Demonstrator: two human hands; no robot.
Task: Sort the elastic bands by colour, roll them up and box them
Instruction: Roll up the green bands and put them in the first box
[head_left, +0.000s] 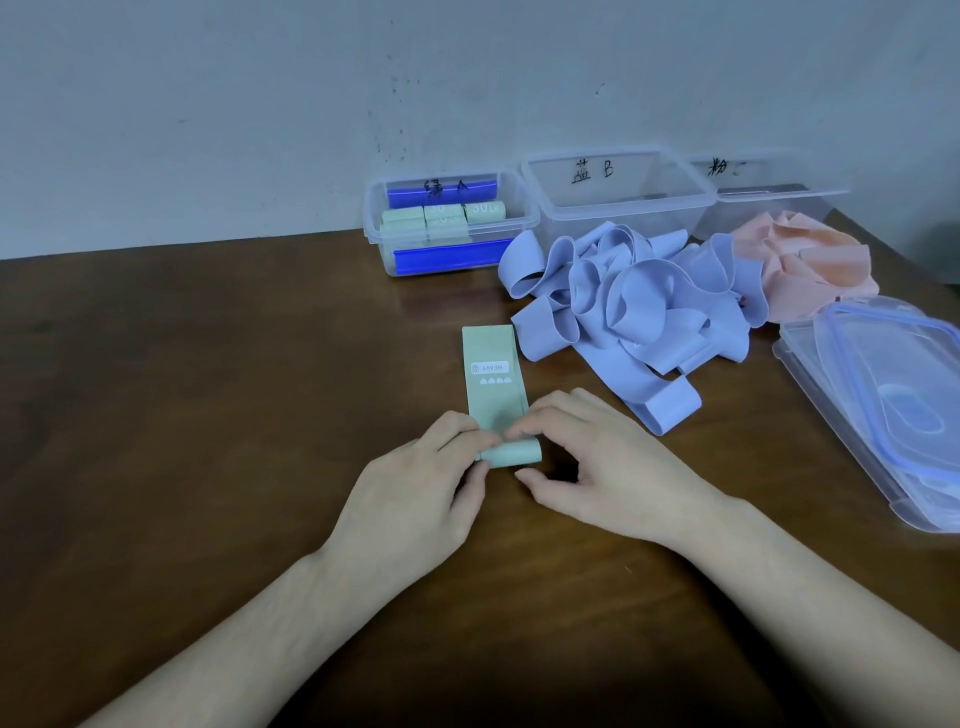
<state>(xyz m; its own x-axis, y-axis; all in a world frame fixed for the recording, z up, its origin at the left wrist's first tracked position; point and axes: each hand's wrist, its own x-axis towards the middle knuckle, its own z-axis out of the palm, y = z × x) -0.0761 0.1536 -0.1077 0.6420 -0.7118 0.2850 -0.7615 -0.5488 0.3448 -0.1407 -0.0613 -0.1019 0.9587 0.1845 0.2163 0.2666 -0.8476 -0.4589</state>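
Green band, near end rolled.
I see left hand (415, 499) and right hand (587, 467) pinching green band (493, 384) on desk (208, 389).

Brown wooden table (208, 364), grey-white wall (260, 104)

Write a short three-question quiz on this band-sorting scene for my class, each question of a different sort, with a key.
1. True or false: the box marked B already holds rolled bands.
2. Which colour is the band being rolled? A) blue B) green C) pink
3. Fill in: the loose blue bands lie in a heap between the green band and the ______ bands.

Key
1. False: it looks empty; only the left box holds green rolls.
2. B: the left hand and right hand both pinch its rolled near end.
3. pink
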